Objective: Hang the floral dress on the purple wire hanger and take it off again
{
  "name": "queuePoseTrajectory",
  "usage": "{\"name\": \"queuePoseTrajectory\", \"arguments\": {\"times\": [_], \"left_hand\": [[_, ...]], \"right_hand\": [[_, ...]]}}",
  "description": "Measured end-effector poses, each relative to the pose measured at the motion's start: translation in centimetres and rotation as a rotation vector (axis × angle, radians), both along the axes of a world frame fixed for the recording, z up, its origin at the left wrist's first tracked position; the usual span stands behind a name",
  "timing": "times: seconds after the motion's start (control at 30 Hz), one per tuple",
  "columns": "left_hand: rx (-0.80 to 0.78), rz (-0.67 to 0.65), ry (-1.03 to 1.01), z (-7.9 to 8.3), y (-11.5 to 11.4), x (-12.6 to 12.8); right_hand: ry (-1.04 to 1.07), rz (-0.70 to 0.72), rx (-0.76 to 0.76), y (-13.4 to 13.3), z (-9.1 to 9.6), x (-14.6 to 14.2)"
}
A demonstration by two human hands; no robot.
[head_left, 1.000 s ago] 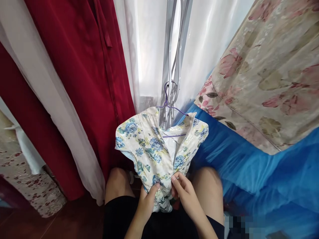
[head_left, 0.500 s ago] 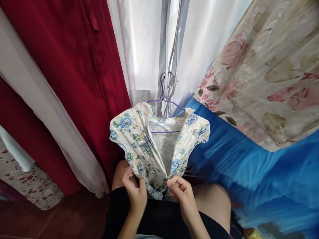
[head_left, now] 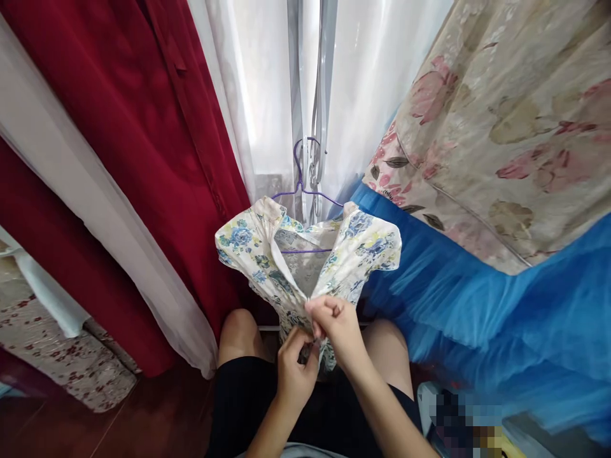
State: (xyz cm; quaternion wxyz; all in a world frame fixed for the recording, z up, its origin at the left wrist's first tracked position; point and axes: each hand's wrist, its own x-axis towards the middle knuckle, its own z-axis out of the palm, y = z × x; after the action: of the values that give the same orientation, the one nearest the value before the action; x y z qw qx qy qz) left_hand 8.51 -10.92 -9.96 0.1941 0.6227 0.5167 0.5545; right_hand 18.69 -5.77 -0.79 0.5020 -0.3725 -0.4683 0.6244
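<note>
Head view: the garment (head_left: 267, 264) sits on a purple hanger (head_left: 299, 186) at twelve o'clock of my hands. My right hand (head_left: 334, 323) pinches it at the foot of its open neckline; my left hand (head_left: 296, 362), toward eight o'clock, pinches its front lower.

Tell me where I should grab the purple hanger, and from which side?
Probably pinch the purple hanger at its short neck, just under the hook, with your hand coming from the front. That thin wire stands bare above the flowered garment, while cloth covers the hanger's shoulder ends.
</note>
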Motion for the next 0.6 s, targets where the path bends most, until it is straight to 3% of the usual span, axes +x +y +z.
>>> {"name": "queuePoseTrajectory", "arguments": {"times": [0.17, 0.27, 0.43, 0.6], "left_hand": [[-0.015, -0.028, 0.078, -0.6, 0.5, -0.1], [-0.002, -0.049, 0.082, -0.8, 0.7, 0.0], [-0.019, -0.097, 0.093, -1.5, 0.0, 1.0], [-0.074, -0.115, 0.15, -3.2, -0.6, 0.6]], "right_hand": [[0.094, -0.028, 0.145, 5.9, 6.7, -1.0], [0.131, 0.018, 0.184, 7.7, 9.2, -0.9], [0.193, 0.001, 0.226, 8.8, 11.1, -0.6], [0.233, -0.055, 0.29, 9.0, 11.5, -1.0]]}}
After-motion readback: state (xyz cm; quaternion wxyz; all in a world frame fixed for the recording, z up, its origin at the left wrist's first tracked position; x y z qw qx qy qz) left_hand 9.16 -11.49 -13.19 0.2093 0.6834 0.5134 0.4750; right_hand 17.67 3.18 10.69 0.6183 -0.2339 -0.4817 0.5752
